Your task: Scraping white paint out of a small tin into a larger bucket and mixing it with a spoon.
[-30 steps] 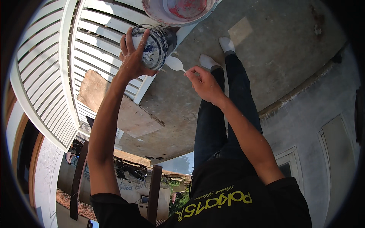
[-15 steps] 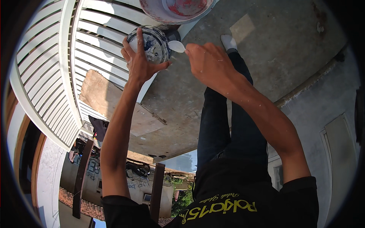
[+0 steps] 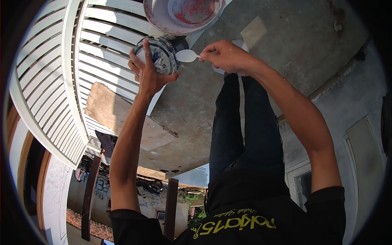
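Observation:
My left hand (image 3: 150, 75) is spread over a round paint can (image 3: 166, 57), its fingers and thumb gripping the rim. White and dark blue paint crusts the can's top and sides. My right hand (image 3: 226, 56) pinches the thin handle of a white spoon (image 3: 187, 56) between thumb and fingers. The spoon's bowl is beside the can's right rim, outside its top; whether the two touch I cannot tell.
A large pale bucket (image 3: 157, 18) with red stains stands just beyond the can. White slatted railing (image 3: 104, 53) runs along the left. A brown board (image 3: 100, 102) lies against it. My legs (image 3: 245, 122) stand on the grey concrete floor (image 3: 294, 53).
The can and my left hand have come a little nearer to me. My right hand has turned and shifted, showing more of the spoon's handle. My legs have moved closer together.

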A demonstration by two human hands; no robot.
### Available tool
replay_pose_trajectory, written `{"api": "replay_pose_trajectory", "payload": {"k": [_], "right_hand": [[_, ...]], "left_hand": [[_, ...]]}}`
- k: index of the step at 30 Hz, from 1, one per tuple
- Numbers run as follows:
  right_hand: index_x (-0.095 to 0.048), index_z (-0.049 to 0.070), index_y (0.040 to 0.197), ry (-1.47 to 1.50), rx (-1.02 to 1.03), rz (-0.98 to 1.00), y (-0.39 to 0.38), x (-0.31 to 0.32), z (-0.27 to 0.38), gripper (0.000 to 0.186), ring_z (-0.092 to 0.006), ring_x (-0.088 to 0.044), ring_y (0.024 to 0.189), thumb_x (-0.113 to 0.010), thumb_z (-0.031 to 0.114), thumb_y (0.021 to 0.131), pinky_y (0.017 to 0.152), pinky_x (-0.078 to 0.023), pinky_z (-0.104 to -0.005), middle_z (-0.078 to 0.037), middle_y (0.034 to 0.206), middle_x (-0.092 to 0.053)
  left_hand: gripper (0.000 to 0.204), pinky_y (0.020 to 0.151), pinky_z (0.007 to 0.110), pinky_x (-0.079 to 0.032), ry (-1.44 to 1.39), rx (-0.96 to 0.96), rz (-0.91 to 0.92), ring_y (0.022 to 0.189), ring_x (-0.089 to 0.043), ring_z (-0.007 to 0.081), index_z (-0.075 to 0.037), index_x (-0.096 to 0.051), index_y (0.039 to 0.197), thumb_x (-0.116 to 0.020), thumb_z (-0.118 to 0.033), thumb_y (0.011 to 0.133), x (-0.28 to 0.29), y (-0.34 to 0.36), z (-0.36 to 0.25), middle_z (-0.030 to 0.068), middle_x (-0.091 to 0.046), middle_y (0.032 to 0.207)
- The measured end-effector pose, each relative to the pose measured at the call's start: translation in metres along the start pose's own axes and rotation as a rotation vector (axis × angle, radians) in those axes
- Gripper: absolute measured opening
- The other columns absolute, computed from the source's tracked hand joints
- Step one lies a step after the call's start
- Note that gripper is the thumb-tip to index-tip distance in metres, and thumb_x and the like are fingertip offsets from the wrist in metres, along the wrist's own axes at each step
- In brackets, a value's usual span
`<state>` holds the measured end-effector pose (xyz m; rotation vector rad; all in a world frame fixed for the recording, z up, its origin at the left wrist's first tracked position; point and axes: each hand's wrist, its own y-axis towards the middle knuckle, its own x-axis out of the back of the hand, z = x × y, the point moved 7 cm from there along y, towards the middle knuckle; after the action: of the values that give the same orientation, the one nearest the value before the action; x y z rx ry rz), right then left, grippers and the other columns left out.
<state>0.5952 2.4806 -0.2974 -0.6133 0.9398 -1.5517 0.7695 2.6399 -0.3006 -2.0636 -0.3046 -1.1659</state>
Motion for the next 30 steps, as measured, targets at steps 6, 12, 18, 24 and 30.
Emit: {"api": "replay_pose_trajectory", "payload": {"k": [6, 12, 18, 24, 30], "right_hand": [[-0.07, 0.006, 0.103, -0.738, 0.292, -0.178, 0.0, 0.005, 0.034, 0.022, -0.0221, -0.071, 0.084, -0.054, 0.02, 0.098, 0.067, -0.052, -0.0395, -0.014, 0.084, -0.07], [-0.07, 0.007, 0.099, -1.083, 0.17, -0.049, -0.013, -0.037, 0.086, 0.017, -0.0312, -0.071, 0.093, -0.059, 0.016, 0.09, 0.077, -0.056, -0.0447, -0.015, 0.093, -0.073], [-0.075, 0.009, 0.098, -0.613, 0.08, -0.194, 0.007, 0.005, 0.039, 0.023, -0.0294, -0.071, 0.089, -0.06, 0.024, 0.091, 0.079, -0.054, -0.0415, -0.013, 0.095, -0.073], [-0.076, 0.01, 0.104, -0.358, 0.016, 0.053, 0.032, 0.001, 0.008, 0.027, -0.0235, -0.066, 0.089, -0.06, 0.029, 0.094, 0.081, -0.05, -0.0371, -0.01, 0.093, -0.072], [-0.076, 0.009, 0.103, -0.217, 0.19, 0.171, 0.047, -0.007, -0.004, 0.028, -0.0194, -0.063, 0.094, -0.061, 0.031, 0.096, 0.083, -0.049, -0.0357, -0.01, 0.101, -0.072]], "left_hand": [[0.153, 0.096, 0.072, -0.035, 0.024, -0.069, -0.031, 0.134, -0.011, 0.0628, -0.032, 0.002, 0.159, -0.097, -0.049, 0.045, 0.002, 0.003, -0.004, 0.0382, 0.005, 0.151], [0.152, 0.1, 0.073, -0.03, 0.005, -0.043, -0.019, 0.135, -0.01, 0.0625, -0.032, 0.002, 0.159, -0.096, -0.054, 0.045, 0.001, 0.001, 0.003, 0.038, 0.006, 0.151], [0.152, 0.099, 0.074, -0.03, 0.037, -0.044, 0.025, 0.135, -0.011, 0.0607, -0.031, 0.002, 0.159, -0.096, -0.053, 0.045, 0.003, 0.002, 0.0, 0.0383, 0.007, 0.15], [0.153, 0.104, 0.071, -0.027, 0.064, -0.072, 0.069, 0.136, -0.009, 0.0626, -0.026, 0.005, 0.159, -0.094, -0.057, 0.047, 0.001, 0.001, 0.005, 0.0424, 0.007, 0.149], [0.154, 0.102, 0.073, -0.026, 0.05, -0.14, 0.02, 0.137, -0.01, 0.0608, -0.027, 0.004, 0.16, -0.096, -0.054, 0.045, 0.005, -0.002, 0.015, 0.0385, 0.009, 0.152]]}}
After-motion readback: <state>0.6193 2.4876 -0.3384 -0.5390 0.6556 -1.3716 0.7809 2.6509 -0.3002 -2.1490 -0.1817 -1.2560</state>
